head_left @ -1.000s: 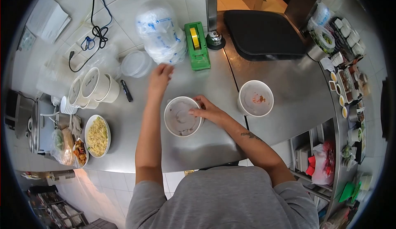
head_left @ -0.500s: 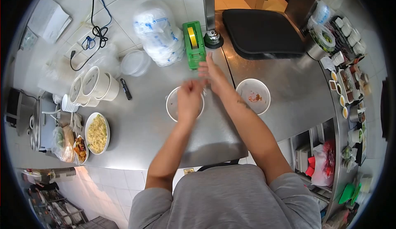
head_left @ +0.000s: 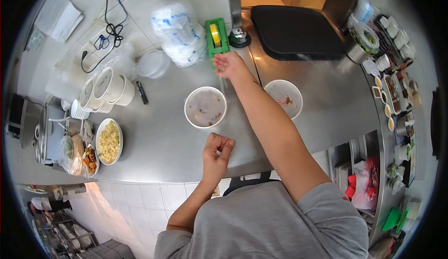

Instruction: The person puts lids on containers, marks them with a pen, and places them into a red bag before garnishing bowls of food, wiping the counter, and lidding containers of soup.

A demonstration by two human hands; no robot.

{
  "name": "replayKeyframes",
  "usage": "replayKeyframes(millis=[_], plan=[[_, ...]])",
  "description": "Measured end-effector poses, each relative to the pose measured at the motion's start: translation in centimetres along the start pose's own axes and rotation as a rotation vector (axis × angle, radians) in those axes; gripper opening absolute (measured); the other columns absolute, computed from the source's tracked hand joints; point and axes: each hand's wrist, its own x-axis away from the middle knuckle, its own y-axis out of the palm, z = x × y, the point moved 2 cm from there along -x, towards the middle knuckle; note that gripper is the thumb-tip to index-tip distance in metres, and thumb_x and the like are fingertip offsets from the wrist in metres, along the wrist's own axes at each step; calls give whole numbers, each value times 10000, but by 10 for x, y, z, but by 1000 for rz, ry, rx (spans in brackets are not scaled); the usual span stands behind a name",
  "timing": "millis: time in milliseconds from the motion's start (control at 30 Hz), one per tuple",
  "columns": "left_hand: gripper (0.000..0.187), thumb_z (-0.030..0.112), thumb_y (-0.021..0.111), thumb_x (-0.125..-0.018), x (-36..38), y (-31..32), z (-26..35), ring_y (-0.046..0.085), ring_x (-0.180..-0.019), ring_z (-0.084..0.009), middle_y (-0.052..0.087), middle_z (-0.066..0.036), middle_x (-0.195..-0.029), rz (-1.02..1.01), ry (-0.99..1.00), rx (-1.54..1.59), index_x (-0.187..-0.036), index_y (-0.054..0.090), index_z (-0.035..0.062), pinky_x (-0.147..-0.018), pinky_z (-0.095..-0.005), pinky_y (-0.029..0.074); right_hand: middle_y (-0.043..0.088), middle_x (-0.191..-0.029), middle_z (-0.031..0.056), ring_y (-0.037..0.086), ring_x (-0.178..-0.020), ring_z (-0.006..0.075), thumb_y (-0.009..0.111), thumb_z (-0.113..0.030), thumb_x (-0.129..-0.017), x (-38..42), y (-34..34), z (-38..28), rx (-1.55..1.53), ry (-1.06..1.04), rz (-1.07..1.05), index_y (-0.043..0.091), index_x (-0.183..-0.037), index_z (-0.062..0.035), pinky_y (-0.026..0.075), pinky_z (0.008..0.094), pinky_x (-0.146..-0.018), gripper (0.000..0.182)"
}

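My right hand [head_left: 227, 65] reaches to the front end of a green tape dispenser [head_left: 217, 42] with a yellow roll, its fingers bent at the cutting end. A faint strip of tape [head_left: 222, 85] hangs just below them. Nearer my body, my left hand [head_left: 216, 152] is closed above the counter's front edge, thumb against the curled fingers; what it holds, if anything, is hidden. Between the hands stands a round white tub [head_left: 187, 114] with a clear, ringed lid. A second white tub [head_left: 285, 91] with reddish-brown food showing sits partly behind my right forearm.
On the left are an oval bowl of fried rice [head_left: 108, 142], a smaller dish of browned food [head_left: 90, 160], stacked white tubs [head_left: 105, 87], a black marker [head_left: 142, 93] and clear lids [head_left: 153, 64]. At the back stand bagged lids [head_left: 179, 37], a call bell [head_left: 239, 38] and a black bag [head_left: 296, 32].
My left hand has drawn back from over the left tub toward the counter's front edge, uncovering the tub. My right hand has shifted slightly left at the tape dispenser.
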Motion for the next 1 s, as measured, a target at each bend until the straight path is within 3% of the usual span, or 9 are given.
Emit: replayKeyframes(millis=[133,300,400,500,633,733,833,900,1000], plan=[[85,34,625,-814,-3,11,8,432,-646,-103,467,-27,-734,-26,21,25,-754,589,-15,-601,-233,364,599,-747,93,530,-642,223,585,-125,-755,-8,-3,-6,74,1,-35,611,-820,-43,401,435,-630,108],[71,15,613,-807,-12,19,20,430,-668,-93,463,-19,-732,-46,34,99,-747,588,-13,-628,-223,352,590,-760,100,547,-687,226,571,-90,-755,-10,2,3,-122,27,18,585,-790,-19,420,441,-625,80],[71,3,605,-803,-12,17,21,428,-676,-90,460,-17,-732,-32,6,148,-737,583,-14,-638,-221,349,594,-871,106,549,-748,215,574,-114,-785,18,4,14,-146,-152,-35,598,-896,-34,438,416,-617,138],[80,4,599,-803,-7,11,18,425,-675,-90,461,-16,-735,-17,-29,171,-729,576,-14,-638,-222,350,593,-834,108,557,-721,209,599,-107,-773,34,12,13,-62,-284,21,595,-885,-29,442,414,-570,137],[88,12,596,-806,-6,1,11,423,-670,-90,461,-15,-734,-11,-56,121,-728,569,-14,-637,-223,350,586,-736,90,549,-641,194,609,-80,-748,19,10,17,0,-289,116,590,-864,-18,443,392,-556,132],[92,19,599,-809,-7,2,13,428,-685,-96,462,-18,-747,-30,-83,106,-728,569,-12,-647,-229,355,590,-787,79,546,-671,187,641,-117,-753,-17,-1,29,-52,-126,201,591,-864,-45,444,382,-568,141],[104,40,604,-820,-16,3,7,435,-721,-102,469,-24,-783,-5,-43,199,-735,570,-10,-665,-241,361,585,-741,51,531,-631,162,640,-174,-790,24,12,22,367,-181,100,607,-874,-67,423,345,-552,140],[117,65,604,-833,-15,3,5,436,-750,-105,475,-31,-820,-28,-53,271,-746,571,-7,-677,-246,361,575,-870,35,533,-758,142,734,-240,-730,53,12,-7,507,-270,-116,591,-1140,-139,450,337,-639,446],[149,109,598,-854,-22,7,11,437,-759,-105,487,-36,-842,-147,-91,331,-757,568,1,-671,-244,358,595,-858,23,526,-721,103,715,-214,-757,120,-10,-56,693,-468,-217,449,-1335,-172,447,279,-652,637]])
